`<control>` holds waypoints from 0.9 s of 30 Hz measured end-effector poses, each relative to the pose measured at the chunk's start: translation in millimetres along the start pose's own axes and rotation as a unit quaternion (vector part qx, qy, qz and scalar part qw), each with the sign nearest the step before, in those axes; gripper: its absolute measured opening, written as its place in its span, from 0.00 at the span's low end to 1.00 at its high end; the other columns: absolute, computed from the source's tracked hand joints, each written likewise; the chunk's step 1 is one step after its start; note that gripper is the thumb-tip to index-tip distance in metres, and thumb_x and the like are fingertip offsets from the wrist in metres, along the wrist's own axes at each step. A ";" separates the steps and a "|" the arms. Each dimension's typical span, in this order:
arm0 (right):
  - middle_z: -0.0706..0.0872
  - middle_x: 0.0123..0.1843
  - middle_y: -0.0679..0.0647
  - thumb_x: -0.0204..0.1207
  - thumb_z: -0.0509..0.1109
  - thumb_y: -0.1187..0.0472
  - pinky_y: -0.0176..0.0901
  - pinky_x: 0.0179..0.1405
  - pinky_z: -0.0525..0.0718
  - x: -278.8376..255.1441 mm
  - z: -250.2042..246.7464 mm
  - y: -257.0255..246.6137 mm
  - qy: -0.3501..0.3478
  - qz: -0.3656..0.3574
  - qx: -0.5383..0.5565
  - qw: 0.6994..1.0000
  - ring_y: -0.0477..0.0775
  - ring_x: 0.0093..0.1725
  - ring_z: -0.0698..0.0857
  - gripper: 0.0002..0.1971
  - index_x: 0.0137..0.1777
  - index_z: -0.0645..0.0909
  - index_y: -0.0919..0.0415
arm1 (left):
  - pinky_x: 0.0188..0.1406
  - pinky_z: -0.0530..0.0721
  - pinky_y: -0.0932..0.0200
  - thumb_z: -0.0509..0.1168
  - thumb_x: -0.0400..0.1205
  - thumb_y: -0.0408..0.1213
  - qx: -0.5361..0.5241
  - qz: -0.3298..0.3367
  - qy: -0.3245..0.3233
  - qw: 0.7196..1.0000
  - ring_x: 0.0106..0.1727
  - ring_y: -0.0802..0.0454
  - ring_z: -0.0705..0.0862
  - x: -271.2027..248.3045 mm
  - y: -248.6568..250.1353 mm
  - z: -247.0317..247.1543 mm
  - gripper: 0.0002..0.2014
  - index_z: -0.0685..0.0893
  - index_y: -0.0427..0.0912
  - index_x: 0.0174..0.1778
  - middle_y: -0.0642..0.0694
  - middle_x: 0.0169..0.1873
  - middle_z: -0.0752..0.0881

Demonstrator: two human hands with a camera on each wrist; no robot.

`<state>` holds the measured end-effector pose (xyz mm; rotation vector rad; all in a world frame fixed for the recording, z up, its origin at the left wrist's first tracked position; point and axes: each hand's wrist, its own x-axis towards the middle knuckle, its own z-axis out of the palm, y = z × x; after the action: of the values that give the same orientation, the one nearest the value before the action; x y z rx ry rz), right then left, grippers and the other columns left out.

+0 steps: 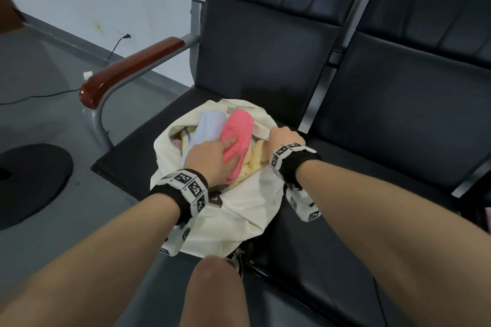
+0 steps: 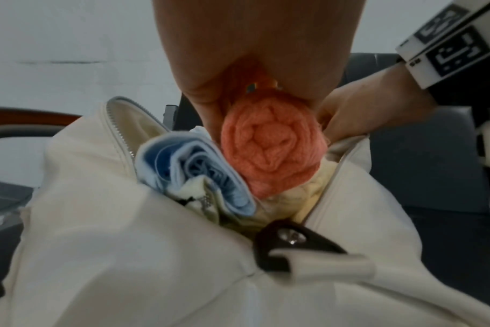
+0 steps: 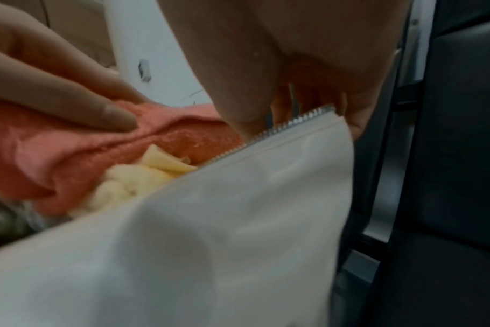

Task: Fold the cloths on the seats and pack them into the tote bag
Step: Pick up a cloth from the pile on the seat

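Observation:
A cream tote bag (image 1: 239,210) stands with its mouth wide on the left black seat (image 1: 143,151). Inside lie a rolled pink cloth (image 1: 239,125), a rolled light blue cloth (image 1: 210,125) to its left and a yellow cloth (image 1: 255,159) beneath. My left hand (image 1: 212,154) grips the near end of the pink roll (image 2: 269,152), thumb on top, with the roll partly inside the bag (image 2: 126,254). My right hand (image 1: 284,137) pinches the bag's right zipper rim (image 3: 294,124) and holds it apart. In the right wrist view the left fingers (image 3: 70,93) press into the pink cloth (image 3: 56,163).
A wooden armrest (image 1: 132,66) on a metal post borders the seat on the left. A second black seat (image 1: 398,141) lies to the right. On the grey floor sit a round black base (image 1: 32,180) and a cable. My knee (image 1: 212,287) is just before the bag.

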<state>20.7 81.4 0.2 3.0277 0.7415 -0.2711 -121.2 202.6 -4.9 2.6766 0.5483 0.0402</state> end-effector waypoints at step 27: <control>0.82 0.37 0.57 0.82 0.62 0.47 0.44 0.37 0.77 -47.4 -6.5 4.4 0.002 -0.023 0.201 0.979 0.62 0.39 0.83 0.18 0.36 0.80 0.59 | 0.48 0.78 0.53 0.62 0.83 0.47 0.076 0.057 -0.060 0.994 0.59 0.38 0.84 22.9 53.4 51.9 0.26 0.72 0.45 0.77 0.42 0.77 0.72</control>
<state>-17.5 56.2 14.5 3.3889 0.8506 -0.4678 -74.6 146.5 -32.6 2.8335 0.3752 -0.1354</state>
